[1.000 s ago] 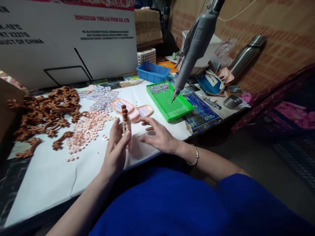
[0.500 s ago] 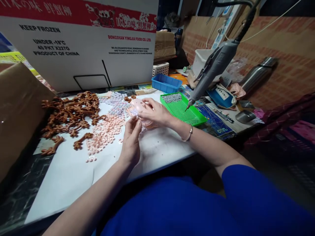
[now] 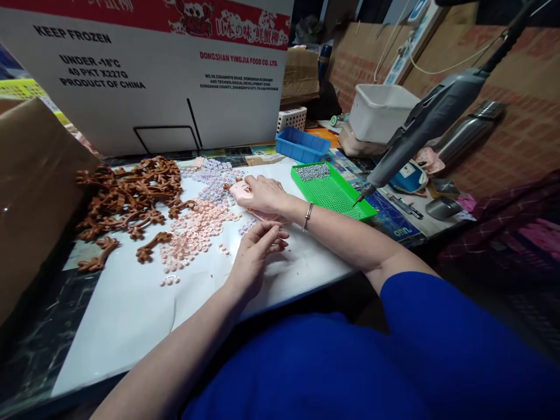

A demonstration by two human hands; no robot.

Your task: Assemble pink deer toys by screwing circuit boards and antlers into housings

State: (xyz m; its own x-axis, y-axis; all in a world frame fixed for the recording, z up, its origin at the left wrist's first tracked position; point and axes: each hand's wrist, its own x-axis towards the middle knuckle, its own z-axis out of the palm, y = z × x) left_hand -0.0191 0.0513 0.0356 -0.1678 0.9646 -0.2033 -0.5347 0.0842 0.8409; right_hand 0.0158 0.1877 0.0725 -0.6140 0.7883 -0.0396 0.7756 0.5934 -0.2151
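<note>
My right hand is closed over a pale pink plastic piece low above the white sheet; the palm hides much of it. Nearer to me, my left hand is closed, thumb and fingertips pinched together; whatever may be between them is too small to make out. Left of both hands lie many small pink ring-like parts. Behind those, pale lilac parts are scattered. A heap of brown branch-shaped plastic pieces rests at the far left.
An electric screwdriver hangs at the right, its tip over a green perforated tray with small metal screws. A blue bin stands behind. A large white carton closes off the back; a brown box stands left.
The right hand has lowered the pink piece toward the sheet. My left hand has come away from it, toward me and to the right. The whole view has shifted slightly.
</note>
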